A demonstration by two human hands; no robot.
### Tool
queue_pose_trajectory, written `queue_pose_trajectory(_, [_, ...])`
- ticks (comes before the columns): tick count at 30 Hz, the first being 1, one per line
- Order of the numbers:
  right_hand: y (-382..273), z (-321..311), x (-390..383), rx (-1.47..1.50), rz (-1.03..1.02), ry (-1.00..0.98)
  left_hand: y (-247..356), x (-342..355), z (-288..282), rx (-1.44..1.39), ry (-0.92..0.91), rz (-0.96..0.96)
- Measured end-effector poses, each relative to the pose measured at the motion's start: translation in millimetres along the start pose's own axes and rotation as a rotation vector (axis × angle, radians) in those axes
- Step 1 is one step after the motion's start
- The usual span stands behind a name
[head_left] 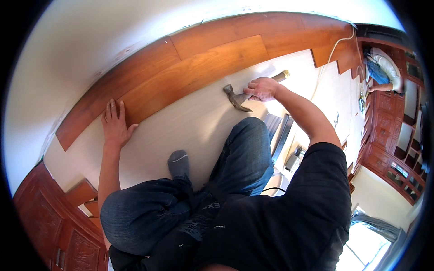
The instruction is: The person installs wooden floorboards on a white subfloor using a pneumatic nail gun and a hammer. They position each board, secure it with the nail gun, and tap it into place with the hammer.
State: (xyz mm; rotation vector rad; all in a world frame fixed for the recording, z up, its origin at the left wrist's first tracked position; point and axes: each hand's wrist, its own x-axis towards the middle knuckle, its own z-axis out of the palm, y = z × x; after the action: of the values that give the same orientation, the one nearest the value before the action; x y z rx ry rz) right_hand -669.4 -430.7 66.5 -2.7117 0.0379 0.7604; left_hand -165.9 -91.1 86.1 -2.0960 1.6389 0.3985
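My left hand (116, 122) lies open on the lower edge of the reddish-brown floor planks (217, 58), fingertips on the wood at the left end of the rows along the wall. My right hand (264, 89) grips the handle of a claw hammer (233, 97), holding it sideways above the pale underlay (153, 135), with the metal head toward the left and the claw curving downward in view. The planks form two rows with a stepped end at the right. My knees and one grey-socked foot are just below.
A cable (335, 47) runs over the planks at right. Loose boards (79, 194) lie left, near a carved wooden door (54, 217). A metal tool (294, 158) sits by my right knee. Another person (382, 67) bends down at far right, near wooden cabinets (384, 126).
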Motion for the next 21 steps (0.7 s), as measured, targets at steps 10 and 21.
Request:
queue_pose_trajectory(10, [18.6,-0.7,-15.5,-0.001,0.175,0.039,2.5,3.0,-1.9,-0.045,0.016,0.014])
queue_pose_trajectory(21, [70.0,59.8,3.4,1.133,1.406,1.293,2.2,4.6,0.9,-0.032,0.018,-0.006])
